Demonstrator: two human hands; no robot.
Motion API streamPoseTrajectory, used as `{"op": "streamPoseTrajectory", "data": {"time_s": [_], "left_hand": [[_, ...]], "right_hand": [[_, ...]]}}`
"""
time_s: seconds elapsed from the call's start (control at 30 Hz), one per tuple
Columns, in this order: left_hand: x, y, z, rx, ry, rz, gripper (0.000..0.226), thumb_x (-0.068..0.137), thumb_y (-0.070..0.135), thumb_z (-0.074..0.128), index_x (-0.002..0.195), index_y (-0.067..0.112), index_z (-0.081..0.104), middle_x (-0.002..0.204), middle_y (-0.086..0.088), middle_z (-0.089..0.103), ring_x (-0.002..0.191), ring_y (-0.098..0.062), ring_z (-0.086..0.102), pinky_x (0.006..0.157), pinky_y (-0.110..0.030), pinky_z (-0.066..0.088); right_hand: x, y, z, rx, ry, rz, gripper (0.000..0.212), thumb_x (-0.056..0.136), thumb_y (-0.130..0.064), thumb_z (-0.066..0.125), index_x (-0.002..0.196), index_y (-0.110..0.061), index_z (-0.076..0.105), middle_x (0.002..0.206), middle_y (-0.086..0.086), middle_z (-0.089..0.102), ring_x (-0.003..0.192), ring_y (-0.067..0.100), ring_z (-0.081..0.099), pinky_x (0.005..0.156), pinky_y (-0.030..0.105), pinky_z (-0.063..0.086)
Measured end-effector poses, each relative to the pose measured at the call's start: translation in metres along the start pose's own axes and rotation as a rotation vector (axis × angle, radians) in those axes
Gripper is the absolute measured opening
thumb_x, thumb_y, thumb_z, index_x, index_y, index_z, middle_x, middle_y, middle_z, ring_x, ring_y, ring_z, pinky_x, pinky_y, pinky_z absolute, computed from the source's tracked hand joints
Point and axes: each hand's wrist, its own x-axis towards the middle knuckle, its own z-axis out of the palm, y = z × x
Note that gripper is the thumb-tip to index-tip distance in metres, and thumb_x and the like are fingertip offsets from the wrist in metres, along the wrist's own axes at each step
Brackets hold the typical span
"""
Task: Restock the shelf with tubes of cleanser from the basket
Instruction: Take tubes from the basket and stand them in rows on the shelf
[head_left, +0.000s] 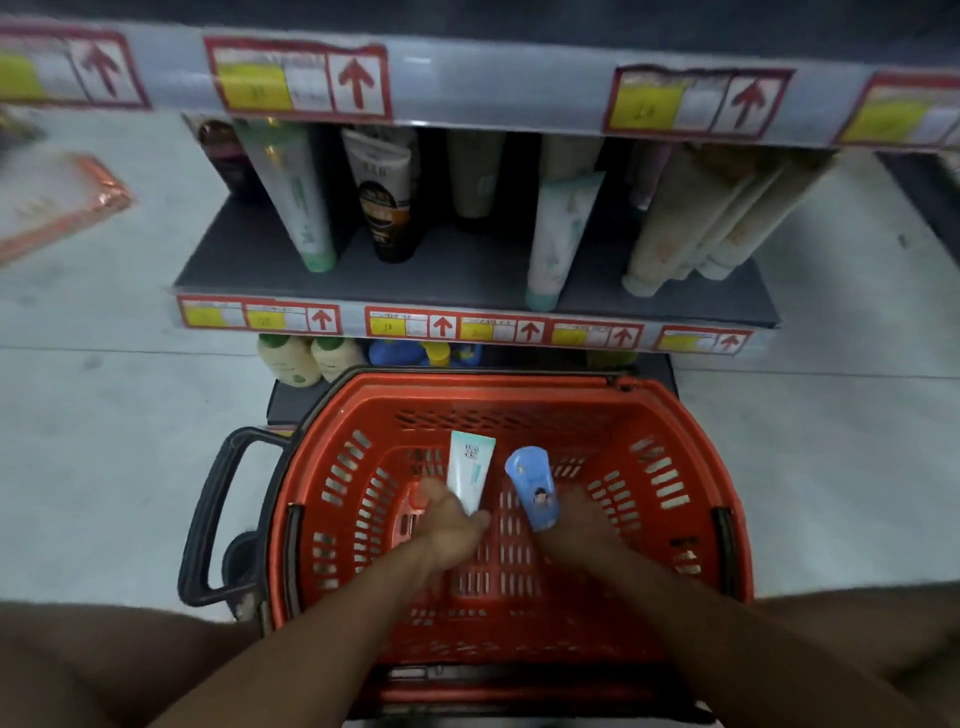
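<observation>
Both forearms run off the bottom edge of the view. The right hand (574, 525) is smeared by motion, so its fingers cannot be told apart behind the blue tube (533, 486). The lower end of the white tube (470, 470) is hidden inside the left hand (451, 525). Print on the shelf (467, 270) price labels (519, 328) is too blurred to read. Tubes at the shelf's back sit in shadow.

pale grey floor (104, 441), dim light
</observation>
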Motion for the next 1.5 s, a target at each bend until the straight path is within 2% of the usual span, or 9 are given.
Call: {"op": "streamPoseTrajectory", "data": {"time_s": [0.13, 0.23, 0.33, 0.47, 0.63, 0.73, 0.9, 1.1, 1.5], "left_hand": [[-0.025, 0.022, -0.008, -0.054, 0.037, 0.127, 0.054, 0.095, 0.012, 0.067, 0.117, 0.019, 0.018, 0.117, -0.009, 0.057, 0.094, -0.021, 0.066, 0.065, -0.027, 0.055], [-0.045, 0.039, -0.014, -0.097, 0.103, 0.24, 0.058, 0.09, 0.01, 0.07, 0.111, 0.028, 0.019, 0.119, -0.014, 0.057, 0.099, -0.028, 0.069, 0.071, -0.037, 0.062], [-0.063, 0.058, -0.021, -0.088, 0.136, 0.309, 0.055, 0.09, 0.009, 0.071, 0.113, 0.025, 0.023, 0.109, -0.013, 0.06, 0.086, -0.029, 0.07, 0.062, -0.04, 0.059], [-0.088, 0.084, -0.035, -0.055, 0.221, 0.423, 0.058, 0.082, 0.016, 0.082, 0.116, 0.027, 0.037, 0.103, -0.001, 0.065, 0.086, -0.025, 0.073, 0.065, -0.043, 0.065], [-0.122, 0.125, -0.055, -0.047, 0.284, 0.591, 0.058, 0.083, 0.018, 0.087, 0.12, 0.026, 0.043, 0.101, 0.011, 0.061, 0.085, -0.006, 0.067, 0.056, -0.017, 0.055], [-0.144, 0.153, -0.066, -0.058, 0.312, 0.68, 0.055, 0.082, 0.017, 0.086, 0.12, 0.024, 0.046, 0.096, 0.012, 0.061, 0.075, 0.004, 0.062, 0.051, -0.012, 0.05], [-0.173, 0.194, -0.079, -0.024, 0.372, 0.845, 0.056, 0.082, 0.026, 0.088, 0.121, 0.026, 0.047, 0.105, 0.008, 0.06, 0.091, -0.01, 0.065, 0.057, -0.009, 0.048], [-0.194, 0.25, -0.09, -0.088, 0.45, 0.926, 0.053, 0.077, 0.032, 0.089, 0.114, 0.031, 0.051, 0.092, 0.014, 0.067, 0.081, 0.005, 0.066, 0.067, -0.025, 0.06], [-0.205, 0.359, -0.115, -0.123, 0.544, 1.135, 0.057, 0.081, 0.035, 0.089, 0.123, 0.027, 0.051, 0.113, 0.011, 0.07, 0.097, -0.001, 0.069, 0.07, -0.014, 0.057]], "right_hand": [[-0.081, -0.054, -0.07, 0.071, 0.085, -0.063, 0.05, 0.086, -0.045, 0.07, 0.121, -0.017, 0.051, 0.116, 0.01, 0.069, 0.105, 0.032, 0.069, 0.075, 0.031, 0.048], [-0.104, -0.061, -0.096, 0.109, 0.157, -0.107, 0.048, 0.084, -0.04, 0.076, 0.115, -0.02, 0.047, 0.111, 0.008, 0.071, 0.098, 0.03, 0.07, 0.071, 0.035, 0.05], [-0.122, -0.067, -0.119, 0.147, 0.243, -0.157, 0.045, 0.083, -0.036, 0.078, 0.111, -0.023, 0.045, 0.109, 0.005, 0.071, 0.092, 0.024, 0.071, 0.063, 0.032, 0.05], [-0.144, -0.073, -0.154, 0.178, 0.38, -0.25, 0.047, 0.083, -0.038, 0.08, 0.111, -0.025, 0.045, 0.107, -0.001, 0.069, 0.084, 0.016, 0.068, 0.055, 0.026, 0.044], [-0.164, -0.083, -0.2, 0.253, 0.509, -0.302, 0.046, 0.08, -0.039, 0.079, 0.109, -0.025, 0.045, 0.102, -0.004, 0.068, 0.082, 0.016, 0.066, 0.061, 0.035, 0.054], [-0.173, -0.088, -0.227, 0.272, 0.574, -0.321, 0.045, 0.08, -0.04, 0.078, 0.108, -0.026, 0.046, 0.102, -0.002, 0.07, 0.083, 0.017, 0.067, 0.064, 0.036, 0.056], [-0.185, -0.098, -0.266, 0.317, 0.676, -0.39, 0.054, 0.078, -0.045, 0.08, 0.114, -0.031, 0.042, 0.103, -0.006, 0.071, 0.085, 0.013, 0.069, 0.063, 0.037, 0.059], [-0.197, -0.111, -0.322, 0.361, 0.812, -0.456, 0.052, 0.074, -0.051, 0.08, 0.108, -0.034, 0.045, 0.097, -0.01, 0.071, 0.084, 0.016, 0.07, 0.072, 0.043, 0.06], [-0.183, -0.135, -0.438, 0.467, 1.046, -0.541, 0.052, 0.081, -0.043, 0.082, 0.117, -0.024, 0.049, 0.105, -0.004, 0.07, 0.089, 0.018, 0.069, 0.075, 0.04, 0.059]]}}
